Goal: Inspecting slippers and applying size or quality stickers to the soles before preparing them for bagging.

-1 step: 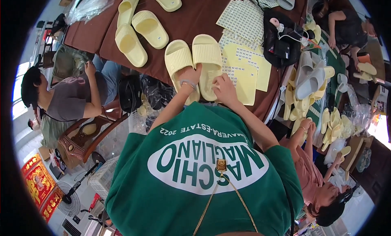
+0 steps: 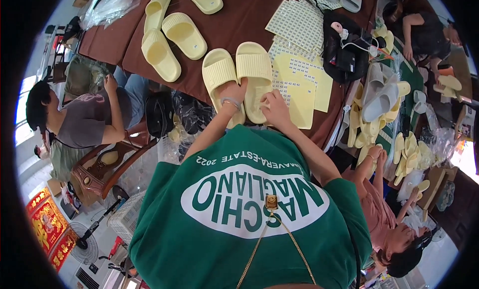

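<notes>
In front of me a pair of pale yellow slide slippers lies side by side, toes pointing away. My left hand (image 2: pixel 231 95), with a band on its wrist, reaches over the left slipper (image 2: pixel 218 69). Its fingers grip the inner edge, close against the right slipper (image 2: pixel 253 64). My right hand (image 2: pixel 275 108) is at the right slipper's outer edge near the heel. Its fingers are pinched together; anything between them is too small to make out. Beside it, to the right, are yellow sticker sheets (image 2: pixel 299 102) with printed labels, partly peeled off.
More yellow slippers (image 2: pixel 184 35) lie at the far left of the brown-covered table (image 2: pixel 124 44). White label sheets (image 2: pixel 294 22) and a black bag (image 2: pixel 344 49) are at the far right. Beyond are grey slippers (image 2: pixel 381 94) and heaped yellow ones. People sit on both sides.
</notes>
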Tool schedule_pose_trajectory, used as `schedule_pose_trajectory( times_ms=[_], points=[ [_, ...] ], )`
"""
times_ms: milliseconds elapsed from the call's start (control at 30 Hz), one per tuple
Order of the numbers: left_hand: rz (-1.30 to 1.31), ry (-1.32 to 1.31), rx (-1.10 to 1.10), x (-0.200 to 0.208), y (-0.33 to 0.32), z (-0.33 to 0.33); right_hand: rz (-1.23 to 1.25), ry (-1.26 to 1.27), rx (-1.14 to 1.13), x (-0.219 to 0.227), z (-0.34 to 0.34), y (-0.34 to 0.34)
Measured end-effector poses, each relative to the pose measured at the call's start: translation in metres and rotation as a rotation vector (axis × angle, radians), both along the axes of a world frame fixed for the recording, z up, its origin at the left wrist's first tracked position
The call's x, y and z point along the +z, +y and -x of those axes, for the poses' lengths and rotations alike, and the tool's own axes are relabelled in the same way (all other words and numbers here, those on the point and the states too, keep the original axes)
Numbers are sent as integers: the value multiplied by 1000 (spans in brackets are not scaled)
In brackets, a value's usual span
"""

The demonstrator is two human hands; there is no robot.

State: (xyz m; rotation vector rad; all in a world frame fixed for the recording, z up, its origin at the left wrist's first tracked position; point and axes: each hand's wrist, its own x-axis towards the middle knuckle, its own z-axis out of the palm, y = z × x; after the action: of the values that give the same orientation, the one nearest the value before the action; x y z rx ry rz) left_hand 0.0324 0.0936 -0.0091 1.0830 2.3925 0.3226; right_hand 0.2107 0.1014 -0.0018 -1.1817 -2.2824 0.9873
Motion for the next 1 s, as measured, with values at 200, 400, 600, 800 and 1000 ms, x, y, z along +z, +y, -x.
schedule_pose_trajectory(
  times_ms=[200,400,600,800,1000],
  points=[
    [-102,142,10,-12,1,9,148,104,-76,0,9,10],
    [37,8,-7,-10,6,8,-24,56,38,1,2,8],
    [24,-5,-28,-5,-2,5,-21,52,57,0,-1,3],
    [-22,65,-29,-8,-7,5,16,136,55,-1,-5,2],
    [-131,-12,-26,-4,-12,6,124,251,-75,5,-18,6]
  ],
)
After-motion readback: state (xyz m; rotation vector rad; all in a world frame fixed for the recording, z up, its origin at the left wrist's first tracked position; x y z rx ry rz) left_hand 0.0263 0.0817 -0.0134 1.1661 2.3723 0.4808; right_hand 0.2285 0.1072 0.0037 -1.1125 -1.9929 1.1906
